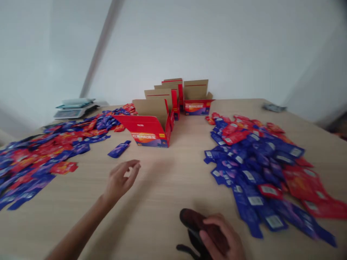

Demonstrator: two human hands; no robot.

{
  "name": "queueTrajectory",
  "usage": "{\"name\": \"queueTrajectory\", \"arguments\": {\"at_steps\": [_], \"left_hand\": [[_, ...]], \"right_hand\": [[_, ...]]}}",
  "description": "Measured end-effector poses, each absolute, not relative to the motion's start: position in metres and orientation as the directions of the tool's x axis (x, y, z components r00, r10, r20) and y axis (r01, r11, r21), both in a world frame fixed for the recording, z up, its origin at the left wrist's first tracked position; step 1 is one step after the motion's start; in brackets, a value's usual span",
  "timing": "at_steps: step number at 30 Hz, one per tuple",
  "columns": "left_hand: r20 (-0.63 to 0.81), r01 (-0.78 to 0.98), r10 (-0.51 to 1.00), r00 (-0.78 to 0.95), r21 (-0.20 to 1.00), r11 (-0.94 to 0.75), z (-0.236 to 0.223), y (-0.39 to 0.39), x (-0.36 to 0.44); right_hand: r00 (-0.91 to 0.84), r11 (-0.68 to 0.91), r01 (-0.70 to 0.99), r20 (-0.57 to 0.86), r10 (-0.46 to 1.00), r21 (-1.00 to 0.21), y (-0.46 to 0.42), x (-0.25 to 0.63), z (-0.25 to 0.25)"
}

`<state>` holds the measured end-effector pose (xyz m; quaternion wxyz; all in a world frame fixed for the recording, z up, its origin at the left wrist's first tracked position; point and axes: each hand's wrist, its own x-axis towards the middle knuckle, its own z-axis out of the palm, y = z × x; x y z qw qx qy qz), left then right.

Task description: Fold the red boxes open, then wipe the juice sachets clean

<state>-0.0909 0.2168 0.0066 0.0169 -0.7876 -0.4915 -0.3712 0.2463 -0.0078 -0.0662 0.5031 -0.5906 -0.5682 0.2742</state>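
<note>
held item (192, 219): black, brown | boxes (148, 139): red-blue, tan inside | packets (260, 148): red, blue

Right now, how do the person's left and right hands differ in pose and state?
The left hand curls its fingers toward its thumb, no object visible in its grip; the right hand has fingers and thumb on a dark object. The left hand is farther forward, near a lone blue sachet; the right hand is at the picture's bottom edge. Both hands are bare.
</note>
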Motion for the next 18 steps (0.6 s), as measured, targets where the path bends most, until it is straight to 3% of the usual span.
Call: {"name": "queueTrajectory", "arguments": {"at_steps": [3,7,13,18], "left_hand": [[0.512,0.521,0.625,0.589,0.35,-0.778,0.016,0.169,-0.001],[0.298,0.364,0.497,0.815,0.404,-0.839,0.0,0.149,0.122],[0.405,0.331,0.503,0.764,0.423,-0.844,-0.04,0.155,0.226],[0.352,0.263,0.404,0.845,0.384,-0.885,-0.054,0.114,0.243]], "right_hand": [[-0.023,0.226,0.362,0.234,0.972,-0.904,-0.012,0.251,-0.048],[-0.143,0.2,0.284,0.165,0.976,-0.938,-0.026,0.257,-0.036],[-0.174,0.19,0.202,0.156,0.972,-0.961,-0.045,0.27,-0.059],[-0.121,0.169,0.122,0.154,0.981,-0.978,-0.042,0.274,-0.061]]}}
